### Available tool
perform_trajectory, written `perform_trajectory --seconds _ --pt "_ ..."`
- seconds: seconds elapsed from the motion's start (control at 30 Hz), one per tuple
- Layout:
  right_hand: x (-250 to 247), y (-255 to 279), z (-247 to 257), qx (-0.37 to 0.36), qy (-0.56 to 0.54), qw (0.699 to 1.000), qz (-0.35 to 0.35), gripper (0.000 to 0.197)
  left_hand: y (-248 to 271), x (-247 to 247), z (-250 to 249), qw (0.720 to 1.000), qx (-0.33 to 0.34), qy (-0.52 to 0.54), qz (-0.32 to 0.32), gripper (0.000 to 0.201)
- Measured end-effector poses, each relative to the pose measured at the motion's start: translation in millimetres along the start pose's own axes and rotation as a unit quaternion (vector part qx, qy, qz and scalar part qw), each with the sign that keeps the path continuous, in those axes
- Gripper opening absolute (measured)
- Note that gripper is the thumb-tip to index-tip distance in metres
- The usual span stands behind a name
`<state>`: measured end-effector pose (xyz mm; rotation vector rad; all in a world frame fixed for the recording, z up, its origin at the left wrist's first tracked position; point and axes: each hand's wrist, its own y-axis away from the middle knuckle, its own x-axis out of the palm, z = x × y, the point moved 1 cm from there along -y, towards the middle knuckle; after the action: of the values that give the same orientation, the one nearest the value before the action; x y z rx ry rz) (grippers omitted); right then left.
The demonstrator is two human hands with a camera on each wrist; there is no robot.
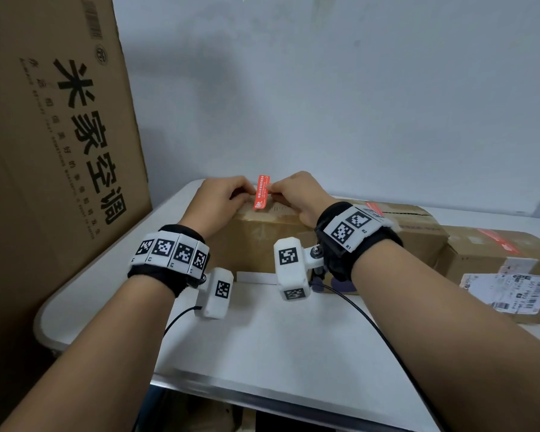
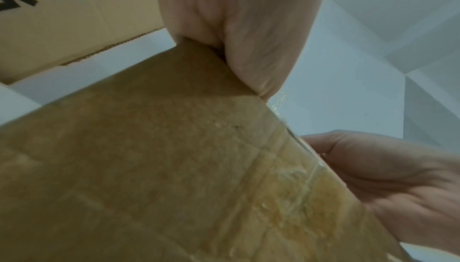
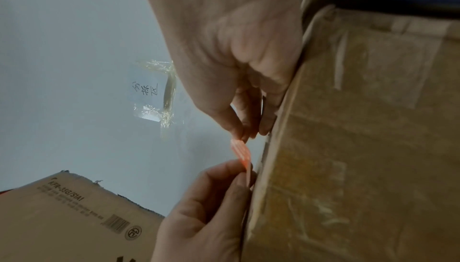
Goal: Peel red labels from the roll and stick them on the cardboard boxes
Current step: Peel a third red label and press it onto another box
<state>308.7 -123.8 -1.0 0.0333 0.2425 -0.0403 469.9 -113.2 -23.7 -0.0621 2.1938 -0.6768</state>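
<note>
A narrow red label (image 1: 262, 192) (image 3: 241, 152) stands upright over the top of the brown cardboard box (image 1: 262, 241) in front of me. My left hand (image 1: 222, 198) pinches its left edge and my right hand (image 1: 296, 191) pinches its right edge; the right wrist view shows both pinches, the left hand (image 3: 211, 207) below and the right hand (image 3: 239, 97) above. The label's lower end looks close to the box top; contact is unclear. The left wrist view shows only the box side (image 2: 174, 168) and both palms. The label roll is not in view.
A tall printed carton (image 1: 53, 151) leans at the left of the white table (image 1: 262, 338). Two more cardboard boxes (image 1: 418, 232) (image 1: 496, 269) sit to the right, each with a red label on top. Wrist-camera cables trail across the table. A wall stands close behind.
</note>
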Motion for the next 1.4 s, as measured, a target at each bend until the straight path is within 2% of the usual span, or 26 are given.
perform_trajectory --seconds 0.07,0.17,0.37,0.47,0.63,0.83,1.03,1.1,1.2,1.33,1.4 --pt "-4 0 0 0.005 -0.010 1.000 -0.002 0.013 2 -2 -2 0.999 0.000 0.033 0.004 0.010" --pt "-9 -1 -1 0.005 -0.033 0.999 0.002 0.007 3 -3 -4 0.997 0.014 0.067 0.036 0.021" --pt "-7 1 2 0.018 -0.048 0.999 0.006 0.017 6 -3 -6 0.997 0.037 0.064 0.028 0.026" --pt "-7 0 0 0.016 -0.024 1.000 -0.011 0.033 6 -2 -7 0.998 0.035 0.045 0.021 0.023" --pt "-5 -1 -2 -0.001 0.021 1.000 -0.008 0.020 5 1 -5 0.999 0.040 0.013 0.003 0.011" --pt "-6 -4 -5 -0.015 0.037 0.999 0.003 0.005 5 3 -2 0.996 0.074 0.048 -0.014 0.008" --pt "-10 -1 -4 -0.030 0.036 0.999 0.027 0.009 5 2 0 0.997 0.056 0.030 -0.036 0.011" --pt "-12 -1 -1 -0.041 0.064 0.996 0.039 0.008 4 1 0 0.998 0.057 0.024 -0.029 0.011" --pt "-14 -2 2 -0.081 0.152 0.985 0.017 0.004 4 0 0 0.998 0.057 0.017 -0.023 0.012" --pt "-12 -2 -3 -0.100 0.180 0.979 0.011 0.011 4 -1 2 0.997 0.071 0.000 -0.020 0.013" --pt "-12 -1 -6 -0.102 0.180 0.978 0.023 0.021 4 -2 2 0.997 0.077 0.001 -0.015 0.013"
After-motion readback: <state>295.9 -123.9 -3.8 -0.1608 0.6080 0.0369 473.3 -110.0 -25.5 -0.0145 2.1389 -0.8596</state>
